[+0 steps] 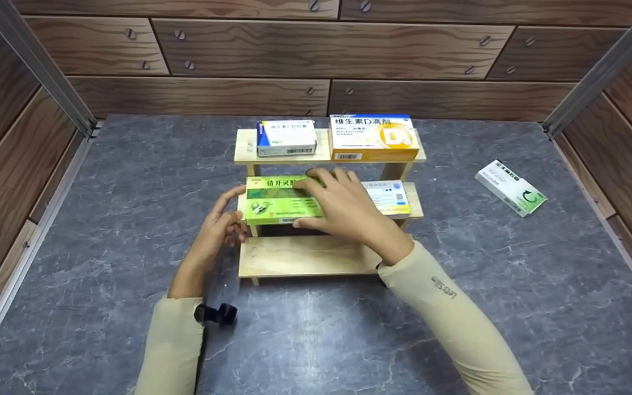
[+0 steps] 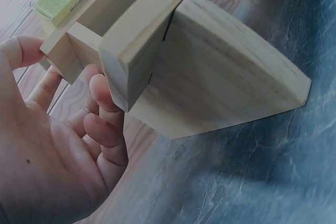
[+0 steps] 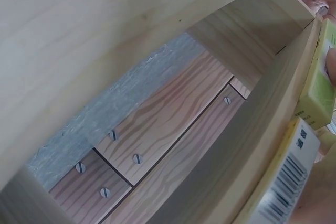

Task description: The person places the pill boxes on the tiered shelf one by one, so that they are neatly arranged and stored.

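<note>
On the middle tier of a wooden step rack (image 1: 308, 258) lies a flat green medicine box (image 1: 272, 200). My right hand (image 1: 343, 208) grips this box by its right part, thumb at the front edge and fingers over the top. Right beside it, partly behind that hand, sits a white and yellow medicine box (image 1: 390, 195); its barcode end shows in the right wrist view. At the tier's left end, my left hand (image 1: 217, 225) pinches the rack's board between thumb and finger. In the left wrist view its other fingers curl near the lower board's end.
The top tier holds a white and blue medicine box (image 1: 286, 134) and a larger white and orange vitamin D box (image 1: 373, 131). A white and green box (image 1: 511, 186) lies at an angle on the dark table to the right. Wood-patterned walls (image 1: 316, 49) enclose the table.
</note>
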Tool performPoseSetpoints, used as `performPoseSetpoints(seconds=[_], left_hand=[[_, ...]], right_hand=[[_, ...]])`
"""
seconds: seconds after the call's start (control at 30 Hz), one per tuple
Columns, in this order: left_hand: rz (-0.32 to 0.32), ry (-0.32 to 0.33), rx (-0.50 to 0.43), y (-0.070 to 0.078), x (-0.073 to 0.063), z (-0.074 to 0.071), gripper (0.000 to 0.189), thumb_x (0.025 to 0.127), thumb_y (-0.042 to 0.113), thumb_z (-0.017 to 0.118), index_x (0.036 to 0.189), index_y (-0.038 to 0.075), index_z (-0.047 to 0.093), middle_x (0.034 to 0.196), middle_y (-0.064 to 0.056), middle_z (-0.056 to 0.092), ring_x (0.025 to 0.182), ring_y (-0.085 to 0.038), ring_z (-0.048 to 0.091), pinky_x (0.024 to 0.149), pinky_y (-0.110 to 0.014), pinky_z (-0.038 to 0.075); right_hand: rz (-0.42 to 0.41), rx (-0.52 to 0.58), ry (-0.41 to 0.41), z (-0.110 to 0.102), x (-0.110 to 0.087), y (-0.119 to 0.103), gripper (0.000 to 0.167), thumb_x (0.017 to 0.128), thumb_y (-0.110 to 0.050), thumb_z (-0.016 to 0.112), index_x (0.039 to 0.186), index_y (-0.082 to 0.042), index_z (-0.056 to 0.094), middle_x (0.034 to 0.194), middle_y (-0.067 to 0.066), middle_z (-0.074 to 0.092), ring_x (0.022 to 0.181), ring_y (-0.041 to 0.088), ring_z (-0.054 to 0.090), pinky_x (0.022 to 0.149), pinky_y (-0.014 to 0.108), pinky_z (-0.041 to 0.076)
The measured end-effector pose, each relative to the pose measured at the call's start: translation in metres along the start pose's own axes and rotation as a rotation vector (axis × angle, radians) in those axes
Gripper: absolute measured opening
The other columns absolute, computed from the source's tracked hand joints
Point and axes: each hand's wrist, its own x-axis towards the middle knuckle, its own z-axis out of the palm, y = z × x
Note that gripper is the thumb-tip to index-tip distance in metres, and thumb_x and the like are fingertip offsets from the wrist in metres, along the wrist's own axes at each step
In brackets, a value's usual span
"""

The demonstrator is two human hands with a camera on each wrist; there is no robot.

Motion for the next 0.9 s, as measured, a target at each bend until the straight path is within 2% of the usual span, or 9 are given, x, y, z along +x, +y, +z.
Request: performPoseSetpoints(seconds=[0.27,0.5,0.7,0.9], left_hand=[[0.026,0.005,0.016,-0.001,0.000,0.003,0.051,0.094,0.012,0.048,0.143,0.022,0.043,0.070,-0.004,0.054,0.054,-0.013,0.052,0.048,-0.023,0.036],[0.036,0.014,0.078,-0.002,0.001,0.004,0.049,0.096,0.013,0.050,0.143,0.023,0.043,0.073,-0.002,0.055,0.057,-0.013,0.053,0.049,-0.025,0.038],[0.037,0.028,0.066,-0.002,0.001,0.003,0.049,0.095,0.011,0.051,0.143,0.022,0.044,0.074,-0.003,0.055,0.057,-0.013,0.052,0.048,-0.024,0.037],[0.038,0.028,0.051,-0.002,0.001,0.002,0.049,0.095,0.011,0.051,0.142,0.023,0.044,0.076,-0.007,0.056,0.056,-0.013,0.052,0.048,-0.024,0.038]], right_hand=[[0.002,0.034,0.011,0.001,-0.005,0.004,0.068,0.083,-0.059,0.065,0.139,-0.023,0.050,0.144,0.010,0.046,0.121,0.034,0.045,0.104,0.049,0.032],[-0.043,0.055,0.075,-0.002,-0.011,0.009,0.067,0.080,-0.059,0.066,0.135,-0.024,0.054,0.144,0.010,0.047,0.123,0.033,0.046,0.101,0.048,0.034],[-0.070,0.152,0.155,-0.014,-0.024,0.018,0.058,0.082,-0.052,0.069,0.129,-0.020,0.059,0.143,0.009,0.049,0.128,0.033,0.045,0.104,0.051,0.034],[-0.087,0.276,0.229,-0.026,-0.041,0.034,0.052,0.083,-0.043,0.072,0.126,-0.016,0.061,0.138,0.010,0.052,0.125,0.031,0.048,0.103,0.053,0.035]])
